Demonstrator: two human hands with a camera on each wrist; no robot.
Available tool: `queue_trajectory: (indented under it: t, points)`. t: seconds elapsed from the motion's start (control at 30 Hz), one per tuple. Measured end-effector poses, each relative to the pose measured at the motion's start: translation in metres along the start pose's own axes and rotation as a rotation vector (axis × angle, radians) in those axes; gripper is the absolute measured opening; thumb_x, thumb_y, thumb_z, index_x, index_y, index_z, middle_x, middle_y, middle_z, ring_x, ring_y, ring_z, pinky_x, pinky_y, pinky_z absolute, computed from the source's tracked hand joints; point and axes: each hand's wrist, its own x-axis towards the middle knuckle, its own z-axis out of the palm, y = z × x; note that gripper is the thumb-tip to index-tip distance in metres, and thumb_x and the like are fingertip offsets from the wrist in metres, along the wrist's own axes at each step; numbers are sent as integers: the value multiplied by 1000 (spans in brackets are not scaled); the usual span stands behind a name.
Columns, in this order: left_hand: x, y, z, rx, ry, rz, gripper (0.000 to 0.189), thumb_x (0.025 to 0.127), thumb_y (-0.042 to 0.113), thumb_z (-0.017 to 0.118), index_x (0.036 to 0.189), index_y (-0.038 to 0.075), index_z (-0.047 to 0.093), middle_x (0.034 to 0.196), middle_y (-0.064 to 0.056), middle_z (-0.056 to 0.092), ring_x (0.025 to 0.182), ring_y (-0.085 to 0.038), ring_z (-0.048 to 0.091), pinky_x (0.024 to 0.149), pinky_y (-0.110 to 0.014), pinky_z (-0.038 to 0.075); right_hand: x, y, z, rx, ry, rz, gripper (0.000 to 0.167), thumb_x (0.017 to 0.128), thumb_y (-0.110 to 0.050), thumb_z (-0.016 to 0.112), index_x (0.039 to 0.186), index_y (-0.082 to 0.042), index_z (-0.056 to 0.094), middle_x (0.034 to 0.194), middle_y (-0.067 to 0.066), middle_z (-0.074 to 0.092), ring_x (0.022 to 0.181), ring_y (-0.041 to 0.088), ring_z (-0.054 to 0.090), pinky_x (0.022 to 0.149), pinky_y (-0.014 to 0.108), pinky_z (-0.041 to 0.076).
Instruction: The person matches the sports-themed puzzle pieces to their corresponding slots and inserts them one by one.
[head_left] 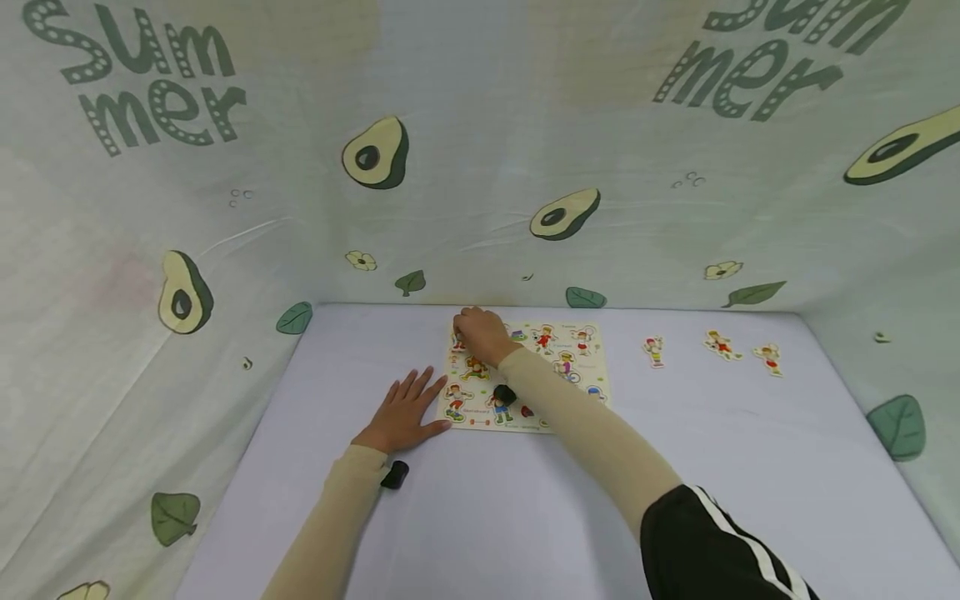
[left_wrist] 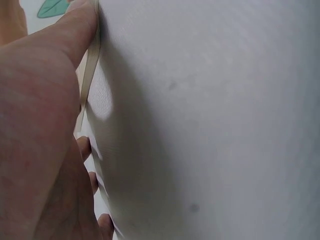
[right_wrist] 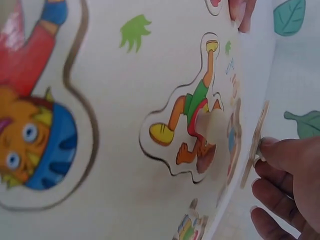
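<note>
Black sleeve (head_left: 697, 546) w/ white stripes is seen nearest cam, at lower R, worn over tan sleeve (head_left: 600, 442) of R arm. From L: printed cloth (head_left: 465, 100) is hung round white worktop (head_left: 480, 517). L hand (head_left: 402, 414) is laid flat on it, fingers spread, thumb tip by near L corner of puzzle board (head_left: 598, 364); nothing is gripped. Thin wooden pc (right_wrist: 255, 145) is pinched btwn thumb & fingers of R hand (head_left: 482, 336), at board's far L corner; whether pc is touching board can't be told. Hands are held apart. Board is set mid-worktop, sports figs shown across it, partly covered by R forearm. Further R, 3 loose pcs (head_left: 654, 352) are laid on worktop, well apart from L hand.
</note>
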Motion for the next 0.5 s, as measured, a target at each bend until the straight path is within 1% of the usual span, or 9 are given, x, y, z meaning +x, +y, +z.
queue_trajectory:
  t: [0.17,0.33,0.5]
  points:
    - [-2,3,-2,-5,-2,-3,83,102,53,65,168,16,31,177,-15,17,163,-42,10,130,-63,11,5,1,7,-27,-25,-11,17,109,-17,63,116,-8,75,114,9,72,108,25,69,94,39,60]
    - [-2,2,-2,-4,-2,-4,83,102,53,65,168,16,31,177,-15,17,163,-42,10,131,-63,11,8,0,9,-51,-49,-8,18,108,-18,63,116,-8,75,115,9,72,108,25,69,93,39,61]
    - [0,1,-1,9,0,-10,83,102,54,64,169,17,30,177,-14,16,163,-41,10,131,-62,11,11,0,11,-68,-49,-1,18,109,-18,63,117,-9,76,115,9,72,108,25,69,92,40,60]
